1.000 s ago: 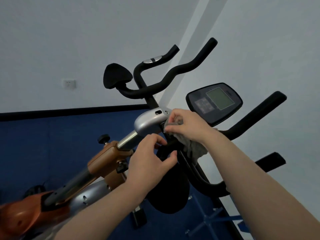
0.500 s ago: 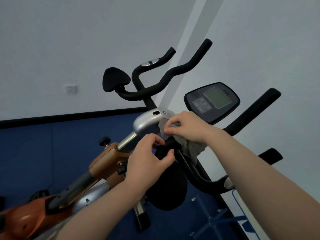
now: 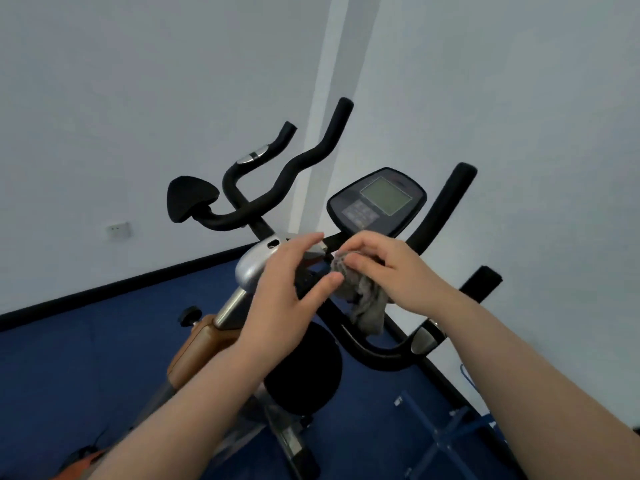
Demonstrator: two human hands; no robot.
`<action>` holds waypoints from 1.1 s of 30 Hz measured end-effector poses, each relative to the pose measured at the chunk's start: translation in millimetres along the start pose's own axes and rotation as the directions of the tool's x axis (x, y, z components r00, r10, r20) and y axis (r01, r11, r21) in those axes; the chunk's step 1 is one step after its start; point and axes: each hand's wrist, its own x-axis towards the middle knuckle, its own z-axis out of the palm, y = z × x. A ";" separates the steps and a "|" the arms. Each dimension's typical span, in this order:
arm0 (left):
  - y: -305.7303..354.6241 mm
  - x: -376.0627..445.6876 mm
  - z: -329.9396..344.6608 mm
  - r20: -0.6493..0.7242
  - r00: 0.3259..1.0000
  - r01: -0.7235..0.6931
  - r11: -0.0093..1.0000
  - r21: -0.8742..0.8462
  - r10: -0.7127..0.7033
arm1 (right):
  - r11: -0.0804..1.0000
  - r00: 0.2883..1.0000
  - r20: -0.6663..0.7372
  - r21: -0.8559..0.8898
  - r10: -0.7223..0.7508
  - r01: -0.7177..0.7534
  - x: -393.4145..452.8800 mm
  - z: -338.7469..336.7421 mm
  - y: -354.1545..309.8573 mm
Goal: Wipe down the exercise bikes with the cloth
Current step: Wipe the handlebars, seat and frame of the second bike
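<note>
While the head camera is looking down at the exercise bike (image 3: pixel 249 268), the right hand (image 3: pixel 391 271) is bunching a grey cloth (image 3: pixel 363 299) in curled fingers and pressing it against the black handlebar junction just below the console (image 3: pixel 377 202). Part of the cloth is hanging loose under the palm, draping over the curved black bar. Left hand (image 3: pixel 287 292) is sitting over the silver stem cover, fingers fairly straight and spread wide, thumb pointing toward the cloth and almost touching it, not really gripping anything as far as I can see. Handlebars (image 3: pixel 304 161) are sticking up behind both hands, with a black pad (image 3: pixel 190 197) off to the left. Orange frame section (image 3: pixel 197 351) is showing lower left above blue flooring (image 3: pixel 86 358), and a wall socket (image 3: pixel 118 231) is sitting on the white wall.
</note>
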 end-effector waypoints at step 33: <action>53.4 14.1 -14.8 -0.143 0.990 0.044 0.939 0.341 0.005 | 0.973 0.936 -0.267 0.047 0.229 -0.225 -17.9 -27.1 -15.6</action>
